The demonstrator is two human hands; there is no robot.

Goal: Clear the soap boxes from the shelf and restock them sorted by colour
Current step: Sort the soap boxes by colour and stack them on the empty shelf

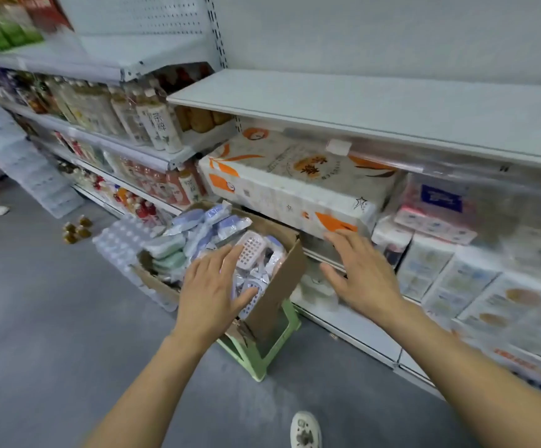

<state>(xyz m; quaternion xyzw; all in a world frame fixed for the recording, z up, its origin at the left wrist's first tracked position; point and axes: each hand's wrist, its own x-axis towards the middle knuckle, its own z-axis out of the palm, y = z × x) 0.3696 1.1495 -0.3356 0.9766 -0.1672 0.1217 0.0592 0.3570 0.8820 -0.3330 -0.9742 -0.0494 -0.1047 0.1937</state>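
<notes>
Where the aisle floor (pixel 52 318) meets the shelving, an open cardboard box (pixel 275 286) sits on a pale green plastic stool (pixel 262 347). The box is filled with wrapped soap boxes (pixel 198 234): blue and lilac ones toward the back, green ones (pixel 169 253) on its left side, and pink-and-white perforated ones (pixel 252 250) nearest the hands. The left hand (pixel 211 292) is over the near part of the box, palm down, fingers spread and slightly curled; its fingertips lie against the pink-and-white pieces, though whether it grips any of them cannot be told. The right hand (pixel 363 273) is to the right of the box, beyond its rim, palm down with fingers spread apart, holding nothing; its fingertips are close to the lower front edge of a large white and orange tissue pack (pixel 295 182). That pack lies under a bare white shelf (pixel 359 105). Further packs of tissue (pixel 437 215) fill the right-hand shelves, and bottled drinks (pixel 159 124) line the shelves on the left. Motion blur softens much of the scene.
</notes>
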